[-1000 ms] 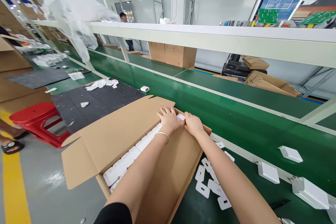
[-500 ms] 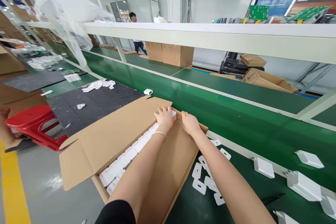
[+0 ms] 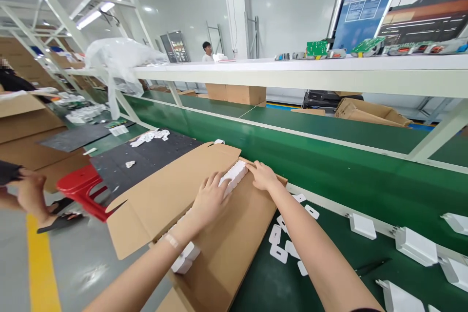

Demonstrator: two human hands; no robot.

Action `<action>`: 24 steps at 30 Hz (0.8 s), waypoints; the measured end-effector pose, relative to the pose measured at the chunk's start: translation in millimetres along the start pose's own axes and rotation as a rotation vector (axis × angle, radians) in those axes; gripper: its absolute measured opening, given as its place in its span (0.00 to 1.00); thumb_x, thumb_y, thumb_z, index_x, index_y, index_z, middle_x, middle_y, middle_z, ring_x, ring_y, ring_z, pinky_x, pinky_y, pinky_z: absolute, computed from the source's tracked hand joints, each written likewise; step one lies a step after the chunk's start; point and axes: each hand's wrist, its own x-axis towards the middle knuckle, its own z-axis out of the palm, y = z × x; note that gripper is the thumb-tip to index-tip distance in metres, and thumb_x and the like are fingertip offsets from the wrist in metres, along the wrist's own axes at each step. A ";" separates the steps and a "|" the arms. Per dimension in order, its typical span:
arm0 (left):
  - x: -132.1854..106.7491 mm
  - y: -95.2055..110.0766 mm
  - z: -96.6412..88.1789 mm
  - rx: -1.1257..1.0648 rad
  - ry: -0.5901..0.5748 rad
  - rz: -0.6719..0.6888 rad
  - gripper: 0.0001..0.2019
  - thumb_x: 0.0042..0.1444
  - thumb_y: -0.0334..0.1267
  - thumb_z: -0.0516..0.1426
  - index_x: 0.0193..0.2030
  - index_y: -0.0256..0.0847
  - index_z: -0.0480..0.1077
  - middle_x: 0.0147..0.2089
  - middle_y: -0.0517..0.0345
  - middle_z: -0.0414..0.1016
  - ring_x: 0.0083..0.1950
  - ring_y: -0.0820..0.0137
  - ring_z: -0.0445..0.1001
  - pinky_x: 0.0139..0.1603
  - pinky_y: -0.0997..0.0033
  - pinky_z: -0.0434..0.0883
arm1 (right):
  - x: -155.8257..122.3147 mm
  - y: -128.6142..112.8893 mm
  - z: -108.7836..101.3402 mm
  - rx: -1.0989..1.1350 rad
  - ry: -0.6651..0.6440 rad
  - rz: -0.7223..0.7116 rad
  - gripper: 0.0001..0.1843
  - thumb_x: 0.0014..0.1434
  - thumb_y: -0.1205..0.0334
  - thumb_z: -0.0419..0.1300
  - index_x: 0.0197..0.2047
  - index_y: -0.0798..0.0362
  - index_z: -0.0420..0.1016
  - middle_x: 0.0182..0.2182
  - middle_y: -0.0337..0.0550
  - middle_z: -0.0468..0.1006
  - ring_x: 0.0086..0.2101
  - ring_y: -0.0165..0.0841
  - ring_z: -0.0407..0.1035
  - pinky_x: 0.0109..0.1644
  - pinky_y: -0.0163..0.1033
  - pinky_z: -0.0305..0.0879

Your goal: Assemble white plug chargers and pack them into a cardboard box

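A long cardboard box (image 3: 234, 239) lies with its flap folded out to the left. Along its left inner wall runs a row of white blocks (image 3: 234, 175), like plug adapter housings; a few more white blocks (image 3: 186, 256) sit at the near end. My left hand (image 3: 211, 199) lies over the row, fingers apart, touching its top. At the far end, my right hand (image 3: 263, 176) reaches inside the rim, its extended index finger touching the last block. My left forearm hides part of the row.
White flat plates with slots (image 3: 279, 253) lie right of the box. White plug adapters (image 3: 415, 246) and a dark slim tool (image 3: 373, 266) are farther right. A black mat (image 3: 146, 156) holds white pieces. A red stool (image 3: 82, 185) and a person's foot (image 3: 60, 222) are at left.
My left hand has slid back along the row toward me, uncovering the blocks at the far end. My right hand has shifted from the rim onto the row's end. The view has tilted up.
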 end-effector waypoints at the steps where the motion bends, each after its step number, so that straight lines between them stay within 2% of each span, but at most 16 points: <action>1: -26.7 -7.6 -2.3 0.000 0.026 0.045 0.17 0.69 0.39 0.53 0.62 0.45 0.73 0.72 0.42 0.68 0.75 0.48 0.63 0.72 0.47 0.65 | 0.4 -1.2 1.5 -0.004 0.004 0.014 0.31 0.68 0.62 0.65 0.71 0.48 0.64 0.64 0.52 0.70 0.57 0.45 0.71 0.59 0.54 0.71; 2: -52.0 -16.0 -3.7 -0.013 0.024 0.084 0.16 0.69 0.38 0.53 0.60 0.46 0.74 0.71 0.43 0.70 0.75 0.48 0.63 0.71 0.44 0.66 | 1.1 -2.5 3.0 -0.008 0.010 0.029 0.30 0.69 0.61 0.64 0.71 0.49 0.64 0.64 0.52 0.70 0.58 0.46 0.70 0.60 0.55 0.71; 4: -94.3 -32.7 -5.5 -0.065 -0.061 0.134 0.15 0.65 0.37 0.56 0.56 0.50 0.77 0.72 0.47 0.68 0.76 0.46 0.61 0.71 0.41 0.66 | 2.8 -5.2 5.3 -0.017 0.022 0.060 0.28 0.70 0.58 0.63 0.71 0.48 0.65 0.64 0.51 0.70 0.58 0.46 0.70 0.61 0.57 0.70; 7: -128.5 -51.6 -9.4 -0.131 -0.241 0.137 0.13 0.60 0.36 0.60 0.50 0.55 0.80 0.78 0.55 0.60 0.80 0.44 0.53 0.73 0.34 0.62 | 4.4 -8.4 6.1 -0.033 0.024 0.094 0.28 0.71 0.56 0.62 0.71 0.48 0.64 0.64 0.52 0.70 0.58 0.46 0.70 0.61 0.58 0.69; 9: -133.9 -59.8 -12.6 -0.141 -0.297 0.089 0.15 0.59 0.32 0.60 0.48 0.56 0.81 0.78 0.56 0.58 0.81 0.45 0.50 0.74 0.32 0.58 | 4.3 -9.6 5.8 -0.046 0.014 0.100 0.29 0.71 0.56 0.62 0.72 0.48 0.63 0.64 0.52 0.69 0.58 0.46 0.70 0.61 0.58 0.69; 11: -131.8 -66.5 -15.1 -0.129 -0.307 0.040 0.18 0.58 0.29 0.59 0.49 0.55 0.81 0.78 0.53 0.59 0.81 0.47 0.50 0.75 0.33 0.55 | 3.6 -10.4 6.0 -0.061 0.006 0.096 0.31 0.71 0.56 0.62 0.73 0.48 0.61 0.64 0.52 0.69 0.58 0.47 0.69 0.61 0.57 0.68; 15: -124.8 -80.7 -11.5 -0.118 -0.320 0.014 0.22 0.57 0.27 0.58 0.51 0.56 0.81 0.79 0.52 0.57 0.81 0.48 0.50 0.75 0.38 0.58 | 2.0 -10.4 8.7 -0.078 0.005 0.090 0.36 0.68 0.59 0.63 0.75 0.48 0.57 0.64 0.53 0.68 0.59 0.48 0.67 0.61 0.56 0.65; 17: -124.1 -87.2 -4.8 -0.116 -0.294 0.006 0.28 0.55 0.26 0.58 0.60 0.57 0.77 0.80 0.51 0.54 0.81 0.48 0.50 0.75 0.38 0.58 | 0.9 -9.5 10.2 -0.069 0.009 0.081 0.40 0.66 0.61 0.63 0.77 0.49 0.56 0.64 0.55 0.68 0.59 0.50 0.66 0.61 0.55 0.64; 20: -128.1 -92.7 5.2 -0.131 -0.171 -0.061 0.40 0.54 0.27 0.59 0.73 0.57 0.62 0.81 0.47 0.51 0.82 0.45 0.48 0.75 0.32 0.55 | -0.6 -7.8 10.0 -0.027 0.026 0.056 0.44 0.61 0.64 0.64 0.78 0.48 0.56 0.65 0.59 0.67 0.61 0.51 0.65 0.62 0.53 0.62; 22: -135.3 -91.1 7.5 -0.200 -0.059 -0.118 0.39 0.59 0.33 0.59 0.77 0.54 0.55 0.81 0.44 0.51 0.82 0.45 0.46 0.75 0.31 0.54 | -0.9 -7.5 7.5 0.015 0.049 0.040 0.44 0.60 0.64 0.64 0.77 0.47 0.57 0.68 0.59 0.64 0.64 0.52 0.62 0.65 0.53 0.60; 24: -147.5 -83.3 5.5 -0.296 0.078 -0.159 0.32 0.65 0.38 0.57 0.75 0.50 0.58 0.80 0.44 0.53 0.82 0.47 0.46 0.76 0.34 0.56 | -1.9 -8.1 2.5 0.066 0.082 0.032 0.43 0.60 0.63 0.63 0.77 0.48 0.57 0.72 0.58 0.59 0.69 0.51 0.57 0.68 0.51 0.58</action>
